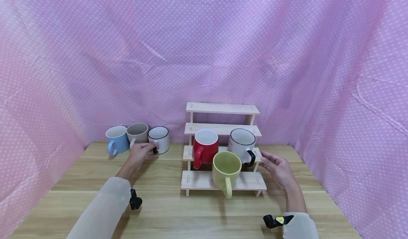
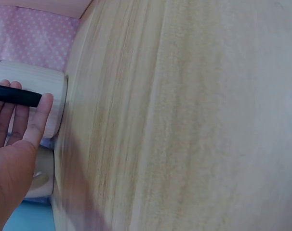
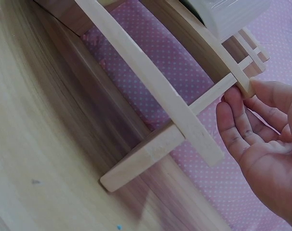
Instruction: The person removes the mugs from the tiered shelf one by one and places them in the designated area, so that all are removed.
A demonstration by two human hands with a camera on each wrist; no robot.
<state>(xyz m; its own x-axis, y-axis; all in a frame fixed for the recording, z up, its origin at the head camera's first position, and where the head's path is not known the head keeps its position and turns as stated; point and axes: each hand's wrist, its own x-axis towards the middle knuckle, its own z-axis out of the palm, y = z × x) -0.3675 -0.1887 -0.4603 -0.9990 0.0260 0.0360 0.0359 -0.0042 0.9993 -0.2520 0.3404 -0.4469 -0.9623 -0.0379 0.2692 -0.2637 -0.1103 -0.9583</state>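
At the back left of the table, my left hand [image 1: 139, 154] holds a white mug [image 1: 163, 142] with a dark rim by its black handle [image 2: 16, 95]. The mug stands upright, the last in a row beside a taupe mug [image 1: 140, 134] and a light blue mug [image 1: 118, 139]. On the right, my right hand [image 1: 280, 171] pinches the end of a plank of the stepped wooden rack [image 1: 199, 179] between thumb and fingers. A red mug [image 1: 211, 152] and another white mug [image 1: 237, 149] with a black handle sit on that same step.
A yellow-green mug [image 1: 220, 173] stands on the rack's lowest step, handle facing front. The two upper steps [image 1: 223, 107] rise behind. Pink dotted cloth [image 1: 204, 54] hangs around the back and sides of the wooden table [image 1: 178, 214].
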